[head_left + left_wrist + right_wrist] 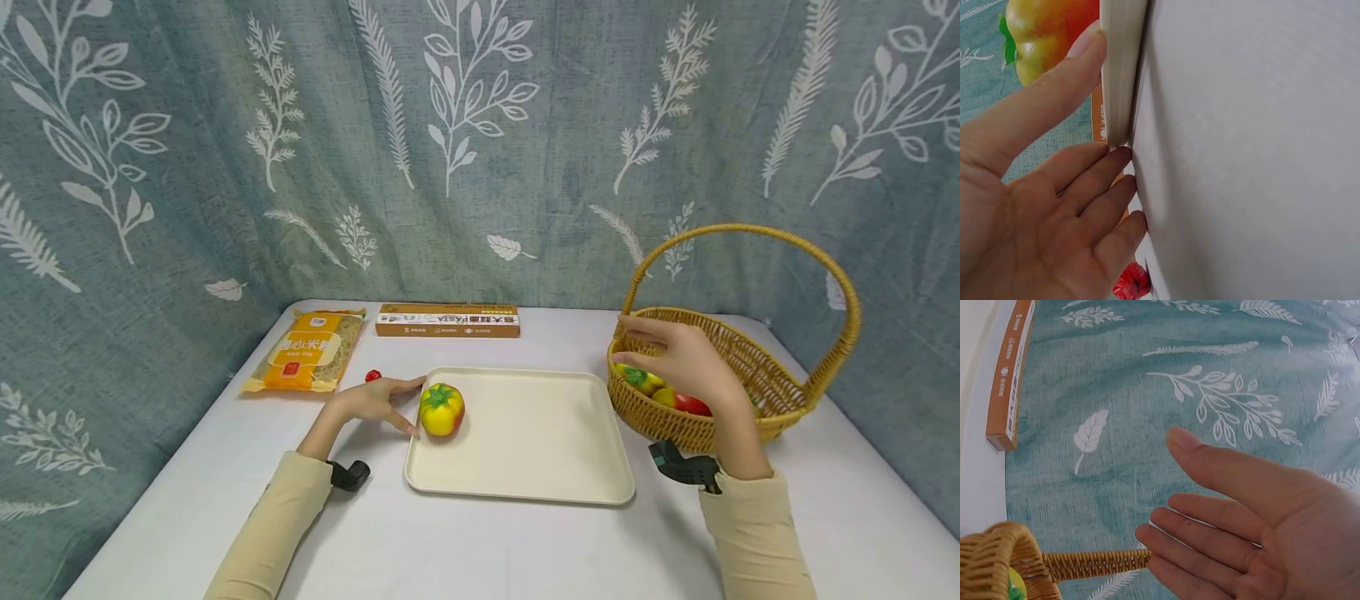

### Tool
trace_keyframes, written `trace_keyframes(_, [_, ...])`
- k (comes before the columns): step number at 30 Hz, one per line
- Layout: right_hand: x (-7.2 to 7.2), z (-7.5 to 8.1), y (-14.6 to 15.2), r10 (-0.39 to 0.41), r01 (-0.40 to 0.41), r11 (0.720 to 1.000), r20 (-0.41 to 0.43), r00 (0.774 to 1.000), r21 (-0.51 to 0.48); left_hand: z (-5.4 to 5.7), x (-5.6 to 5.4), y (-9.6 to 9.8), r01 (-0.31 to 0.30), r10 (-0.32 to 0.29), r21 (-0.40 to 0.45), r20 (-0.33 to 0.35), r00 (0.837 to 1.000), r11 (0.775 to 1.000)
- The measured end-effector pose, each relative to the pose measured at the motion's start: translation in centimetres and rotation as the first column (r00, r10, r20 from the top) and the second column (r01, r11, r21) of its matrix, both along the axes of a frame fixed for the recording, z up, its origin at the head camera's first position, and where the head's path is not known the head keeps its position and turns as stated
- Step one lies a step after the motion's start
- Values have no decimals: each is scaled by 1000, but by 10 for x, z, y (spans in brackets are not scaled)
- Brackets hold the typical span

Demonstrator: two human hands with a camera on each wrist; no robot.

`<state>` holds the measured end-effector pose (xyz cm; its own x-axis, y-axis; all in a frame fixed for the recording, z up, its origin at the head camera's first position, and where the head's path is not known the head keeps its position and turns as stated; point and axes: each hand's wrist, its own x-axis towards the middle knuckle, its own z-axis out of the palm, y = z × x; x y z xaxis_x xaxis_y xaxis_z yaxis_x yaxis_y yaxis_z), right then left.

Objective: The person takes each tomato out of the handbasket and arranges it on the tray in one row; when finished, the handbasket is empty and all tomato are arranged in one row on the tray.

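My left hand [380,402] is at the left edge of the cream tray [525,442], its thumb and fingertips right at the rim in the left wrist view. Just inside that edge sits a yellow and red toy fruit [442,410] with a green leafy top. Over the near left side of the wicker basket [757,362] hovers my right hand [686,358], fingers extended and nothing between them. Below it in the basket lie another yellow toy fruit with a green top [640,379] and a red one [692,405], partly hidden by the hand.
An orange bag of dry food [307,352] lies at the back left. A long pasta box [447,321] lies at the back edge, before a patterned cloth [480,208]. A small red object [372,376] is behind my left hand. The basket's tall handle [738,228] arches upward.
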<state>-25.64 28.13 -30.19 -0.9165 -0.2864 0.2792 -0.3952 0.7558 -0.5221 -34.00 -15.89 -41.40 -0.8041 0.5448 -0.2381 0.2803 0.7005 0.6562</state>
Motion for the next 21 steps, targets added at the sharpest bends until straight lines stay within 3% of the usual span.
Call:
trace_keyframes(8, [-3,3,9,-27,27,1000,27,999,10,-2,-1,-3,-9,9,6,-4,1000,1000])
trace_keyframes(15, [-22,-6,23,17,-20,997,49,999,73,-4,-3,-3,-7,7,-1,0,1000,1000])
trace_keyframes(21, [-33,-4,36,51,-67,984,98,994,163,-4,-3,-3,9,-9,2,-7,1000,1000])
